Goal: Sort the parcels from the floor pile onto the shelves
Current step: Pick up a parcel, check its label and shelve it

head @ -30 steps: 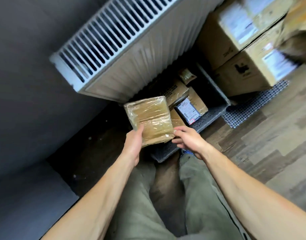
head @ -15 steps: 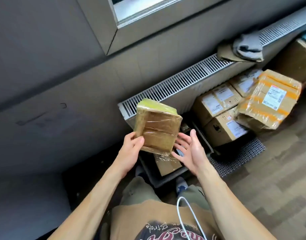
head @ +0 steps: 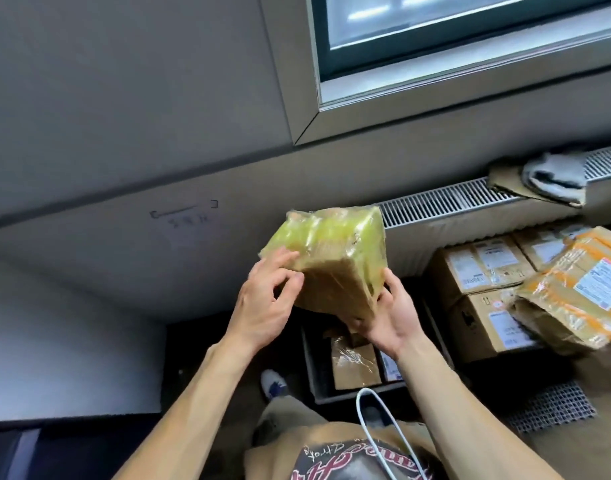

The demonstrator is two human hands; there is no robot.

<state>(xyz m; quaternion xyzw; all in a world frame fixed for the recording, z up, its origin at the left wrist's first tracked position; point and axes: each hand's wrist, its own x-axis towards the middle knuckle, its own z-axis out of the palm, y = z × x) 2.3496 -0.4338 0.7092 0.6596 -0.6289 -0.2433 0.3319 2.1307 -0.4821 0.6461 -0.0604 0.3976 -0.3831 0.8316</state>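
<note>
One film-wrapped parcel, tilted above the dark crate
Your left hand curls its fingers onto the glossy yellow-green top; your right hand cups and grips the brown cardboard underside.

Parcel storeroom or goods-in corner, going by what's here. Labelled cartons are stacked on the floor against a long radiator. A battered box in orange tape, shipping label on it, lies tilted on them. A grey crate holds small wrapped packets, with a grid mat beside it. The grey wall is bare apart from a pencilled mark, and there's a metal-framed window above. Cloth and a cardboard scrap are dumped on the radiator top. A person holds a film-wrapped parcel.
</note>
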